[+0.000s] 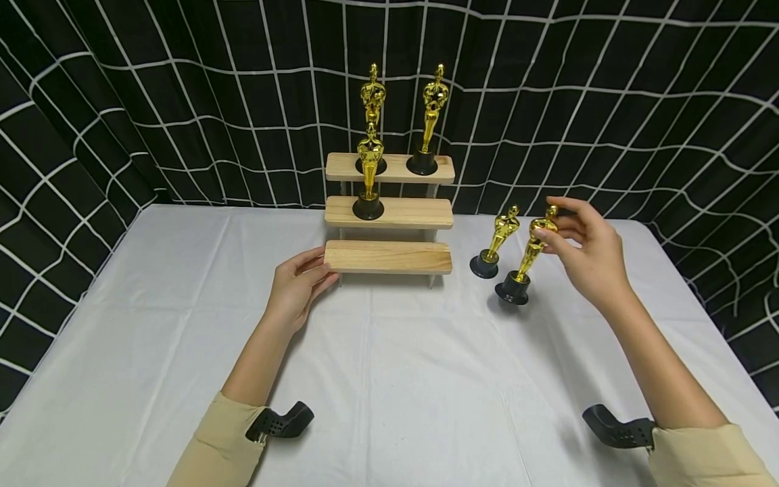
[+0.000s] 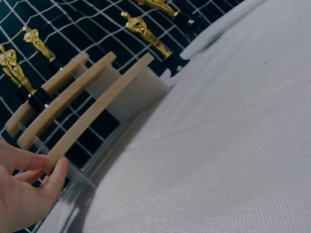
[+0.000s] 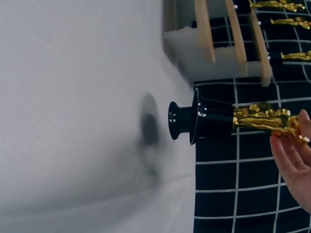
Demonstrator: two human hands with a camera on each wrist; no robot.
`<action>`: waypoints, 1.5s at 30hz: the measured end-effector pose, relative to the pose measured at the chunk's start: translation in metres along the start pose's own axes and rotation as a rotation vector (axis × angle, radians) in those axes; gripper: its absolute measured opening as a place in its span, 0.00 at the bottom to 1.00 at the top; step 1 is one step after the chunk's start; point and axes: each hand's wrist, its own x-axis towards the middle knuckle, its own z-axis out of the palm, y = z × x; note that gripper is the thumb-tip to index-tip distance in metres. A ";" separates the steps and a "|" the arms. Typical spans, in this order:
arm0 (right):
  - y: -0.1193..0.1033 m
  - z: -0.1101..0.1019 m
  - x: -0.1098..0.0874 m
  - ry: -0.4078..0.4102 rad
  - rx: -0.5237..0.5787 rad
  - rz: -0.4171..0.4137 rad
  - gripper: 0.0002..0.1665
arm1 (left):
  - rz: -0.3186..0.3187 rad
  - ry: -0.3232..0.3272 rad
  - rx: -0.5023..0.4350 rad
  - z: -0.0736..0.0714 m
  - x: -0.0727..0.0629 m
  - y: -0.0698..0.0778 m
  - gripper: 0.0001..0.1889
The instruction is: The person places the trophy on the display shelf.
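Note:
A three-tier wooden display stand (image 1: 388, 259) stands at the back middle. My left hand (image 1: 299, 287) pinches the left end of its lowest shelf, thumb and fingers around the edge in the left wrist view. My right hand (image 1: 589, 253) grips a gold statuette trophy (image 1: 531, 257) by its upper body; the black base hangs tilted, with a shadow below it on the cloth. Just left of that, another gold trophy (image 1: 500, 233) stands on the table, its base partly hidden behind the held trophy in the right wrist view.
Two trophies stand on the top shelf, one at left (image 1: 374, 95) and one at right (image 1: 431, 115). One more trophy (image 1: 368, 169) occupies the middle shelf's left side. White cloth (image 1: 389, 392) covers the table. A black curtain with white grid lines (image 1: 243, 88) hangs behind.

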 end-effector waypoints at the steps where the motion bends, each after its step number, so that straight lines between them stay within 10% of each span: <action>1: -0.001 0.000 0.000 -0.002 0.002 -0.001 0.31 | 0.000 0.000 0.000 0.000 0.000 0.000 0.24; 45: -0.059 0.018 0.027 -0.013 0.092 -0.100 0.30 | -0.002 -0.005 0.004 0.000 0.000 0.000 0.25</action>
